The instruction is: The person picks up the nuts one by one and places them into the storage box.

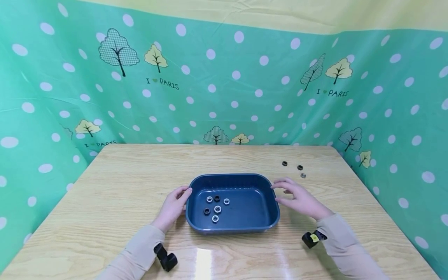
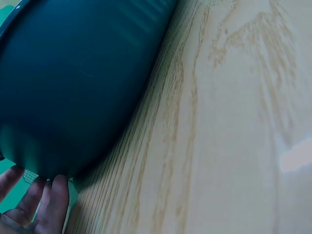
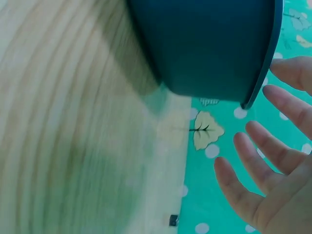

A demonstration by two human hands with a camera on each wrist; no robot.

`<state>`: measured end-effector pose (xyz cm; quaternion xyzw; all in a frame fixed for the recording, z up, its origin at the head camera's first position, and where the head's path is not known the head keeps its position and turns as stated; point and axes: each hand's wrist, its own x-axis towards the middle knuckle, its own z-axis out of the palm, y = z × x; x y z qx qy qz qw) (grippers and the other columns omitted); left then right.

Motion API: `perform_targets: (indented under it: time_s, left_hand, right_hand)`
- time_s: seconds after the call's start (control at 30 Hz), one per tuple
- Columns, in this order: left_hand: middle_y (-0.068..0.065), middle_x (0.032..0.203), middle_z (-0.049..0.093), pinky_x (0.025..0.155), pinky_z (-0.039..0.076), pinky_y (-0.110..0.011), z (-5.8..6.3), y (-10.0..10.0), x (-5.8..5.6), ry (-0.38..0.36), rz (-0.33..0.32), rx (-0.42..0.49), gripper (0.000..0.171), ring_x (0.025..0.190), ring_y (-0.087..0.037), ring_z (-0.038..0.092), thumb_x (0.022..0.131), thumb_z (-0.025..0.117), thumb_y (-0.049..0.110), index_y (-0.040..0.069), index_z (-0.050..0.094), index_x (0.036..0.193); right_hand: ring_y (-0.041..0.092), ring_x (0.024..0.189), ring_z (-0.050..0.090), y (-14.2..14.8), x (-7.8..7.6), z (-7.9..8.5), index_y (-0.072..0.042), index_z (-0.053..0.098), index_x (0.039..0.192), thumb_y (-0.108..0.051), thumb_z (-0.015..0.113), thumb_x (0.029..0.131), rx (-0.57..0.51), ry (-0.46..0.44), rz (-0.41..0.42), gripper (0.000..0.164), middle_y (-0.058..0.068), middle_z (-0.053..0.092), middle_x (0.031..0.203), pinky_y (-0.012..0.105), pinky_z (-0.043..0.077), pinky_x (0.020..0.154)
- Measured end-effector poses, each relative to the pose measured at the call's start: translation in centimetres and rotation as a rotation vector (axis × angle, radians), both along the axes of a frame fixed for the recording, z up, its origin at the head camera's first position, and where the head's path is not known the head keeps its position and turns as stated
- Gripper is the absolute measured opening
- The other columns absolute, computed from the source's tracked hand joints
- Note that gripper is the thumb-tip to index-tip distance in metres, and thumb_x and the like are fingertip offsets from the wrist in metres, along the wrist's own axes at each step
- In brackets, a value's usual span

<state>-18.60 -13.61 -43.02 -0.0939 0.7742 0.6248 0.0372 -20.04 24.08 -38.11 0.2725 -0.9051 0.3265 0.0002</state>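
Note:
A dark blue plastic basin (image 1: 241, 227) sits on the wooden table. Inside it, toward the left, lie several hex nuts, some silver, like this silver nut (image 1: 217, 209), and some black, like this black nut (image 1: 207, 211). My left hand (image 1: 172, 206) holds the basin's left rim, thumb at the top edge and fingers against the outer wall. In the left wrist view the fingers (image 2: 58, 200) show at the basin's end. My right hand (image 1: 297, 197) is at the right rim, fingers spread and relaxed, fingertips right by the edge; it holds nothing.
Behind the right hand, two black nuts (image 1: 300, 167) and a silver nut (image 1: 303, 175) lie on the table (image 1: 140, 171). A green dotted curtain (image 1: 224, 77) hangs around the back and sides. Each wrist wears a small black camera (image 1: 167, 259).

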Motion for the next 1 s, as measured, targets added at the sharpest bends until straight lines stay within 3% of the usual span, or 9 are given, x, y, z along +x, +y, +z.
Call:
perform_targets:
  time_s: [0.2, 0.57, 1.0]
  left_hand:
    - [-0.019, 0.126, 0.056, 0.076, 0.058, -0.034, 0.1, 0.0, 0.1, -0.009, -0.002, -0.003, 0.042, 0.101, -0.021, 0.059, 0.099, 0.047, 0.031, 0.003, 0.052, 0.13]
    - [-0.019, 0.126, 0.057, 0.075, 0.058, -0.032, 0.0, 0.0, -0.1, -0.013, -0.002, 0.0, 0.043, 0.103, -0.023, 0.058, 0.099, 0.048, 0.032, 0.003, 0.052, 0.131]
    - [-0.02, 0.128, 0.056, 0.078, 0.058, -0.032, -0.1, -0.1, -0.1, -0.022, -0.005, 0.013, 0.044, 0.106, -0.025, 0.059, 0.099, 0.048, 0.033, 0.003, 0.051, 0.132]
  right_hand:
    - [0.037, 0.111, 0.054, 1.6, -0.4, -0.6, -0.002, 0.063, 0.112, -0.007, 0.064, 0.088, -0.006, 0.006, 0.001, 0.025, 0.018, 0.059, 0.12, 0.052, 0.051, 0.088]
    - [0.035, 0.1, 0.06, 4.4, -1.9, -0.8, 0.005, 0.062, 0.112, -0.007, 0.061, 0.09, 0.02, -0.059, -0.104, 0.025, 0.019, 0.064, 0.11, 0.052, 0.051, 0.087]
    - [0.041, 0.105, 0.056, 6.8, -4.0, 0.5, 0.008, 0.06, 0.114, -0.013, 0.061, 0.09, 0.086, -0.11, -0.312, 0.032, 0.027, 0.061, 0.115, 0.051, 0.049, 0.088]
